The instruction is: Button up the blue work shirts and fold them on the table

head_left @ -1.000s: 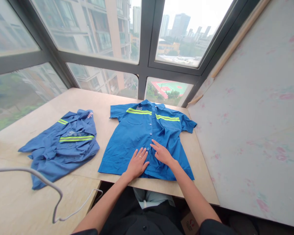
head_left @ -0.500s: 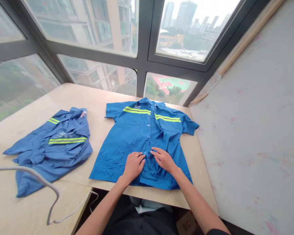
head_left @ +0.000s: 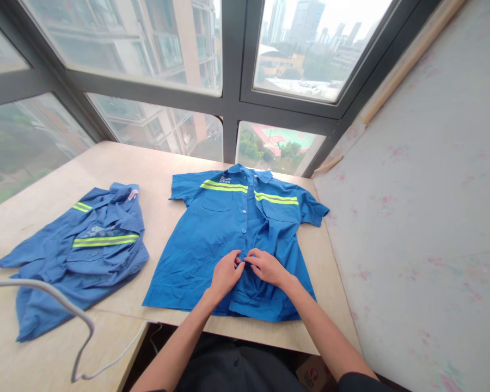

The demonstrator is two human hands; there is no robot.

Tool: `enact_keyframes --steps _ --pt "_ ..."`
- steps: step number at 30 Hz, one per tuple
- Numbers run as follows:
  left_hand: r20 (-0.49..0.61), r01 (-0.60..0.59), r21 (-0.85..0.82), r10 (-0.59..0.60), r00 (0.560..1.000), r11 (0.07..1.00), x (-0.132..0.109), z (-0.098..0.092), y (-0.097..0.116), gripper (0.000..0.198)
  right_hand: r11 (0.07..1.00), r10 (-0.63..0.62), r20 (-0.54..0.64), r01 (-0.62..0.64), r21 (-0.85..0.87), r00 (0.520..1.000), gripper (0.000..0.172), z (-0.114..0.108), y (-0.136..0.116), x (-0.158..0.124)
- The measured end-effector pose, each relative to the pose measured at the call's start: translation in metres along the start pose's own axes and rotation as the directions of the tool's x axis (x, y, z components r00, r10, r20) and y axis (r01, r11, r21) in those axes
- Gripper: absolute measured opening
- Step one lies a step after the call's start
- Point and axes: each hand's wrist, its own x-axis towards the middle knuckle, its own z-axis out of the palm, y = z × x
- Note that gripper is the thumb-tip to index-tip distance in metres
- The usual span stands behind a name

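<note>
A blue short-sleeved work shirt (head_left: 224,218) with yellow-green reflective stripes lies front up on the table, its collar toward the window. Several buttons run down its front placket. My left hand (head_left: 227,270) pinches the placket's edge low on the front, with a ring on one finger. Close against it, my right hand (head_left: 266,267) has its fingertips closed on the same spot from the other side. The button between the fingers is mostly hidden. Cloth on the right half of the shirt is wrinkled and bunched.
A second blue work shirt (head_left: 106,261) lies crumpled at the left of the wooden table (head_left: 155,218). A grey-white cable (head_left: 65,296) loops across the front left. Window frames (head_left: 231,71) stand behind, a patterned wall (head_left: 416,228) at the right. A cardboard box (head_left: 313,373) sits below.
Both hands have come together at the placket, and their fingers have closed on its edge where they were apart beside a button. The view has shifted slightly.
</note>
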Motion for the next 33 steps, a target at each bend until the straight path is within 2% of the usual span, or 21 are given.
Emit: enact_keyframes --steps 2,4,9,19,25,33 --pt "-0.013 0.012 -0.077 -0.013 1.000 0.997 0.000 0.000 -0.004 0.032 1.000 0.011 -0.033 -0.011 -0.010 0.999 0.029 0.002 0.001 0.000" --pt "-0.034 -0.014 -0.086 0.012 0.999 0.996 -0.001 0.002 -0.008 0.029 1.000 -0.013 -0.099 0.011 -0.014 0.995 0.026 0.007 0.004 -0.003" --pt "-0.082 -0.094 0.077 0.101 0.992 0.993 -0.004 0.007 -0.006 0.022 0.998 -0.057 -0.291 0.058 -0.004 0.955 0.025 0.022 0.008 -0.014" --pt "-0.056 -0.098 0.056 0.102 0.993 0.994 -0.004 0.004 0.000 0.024 1.000 -0.024 -0.416 0.019 -0.015 0.909 0.035 0.033 0.002 -0.022" --pt "-0.067 -0.057 0.048 0.060 0.996 0.997 -0.003 0.004 0.005 0.025 0.999 -0.039 -0.433 0.028 -0.032 0.900 0.031 0.035 0.003 -0.023" --pt "-0.089 -0.017 0.107 0.027 0.996 0.994 0.000 0.006 0.008 0.023 0.999 0.028 -0.355 -0.035 -0.011 0.935 0.025 0.031 0.000 -0.021"
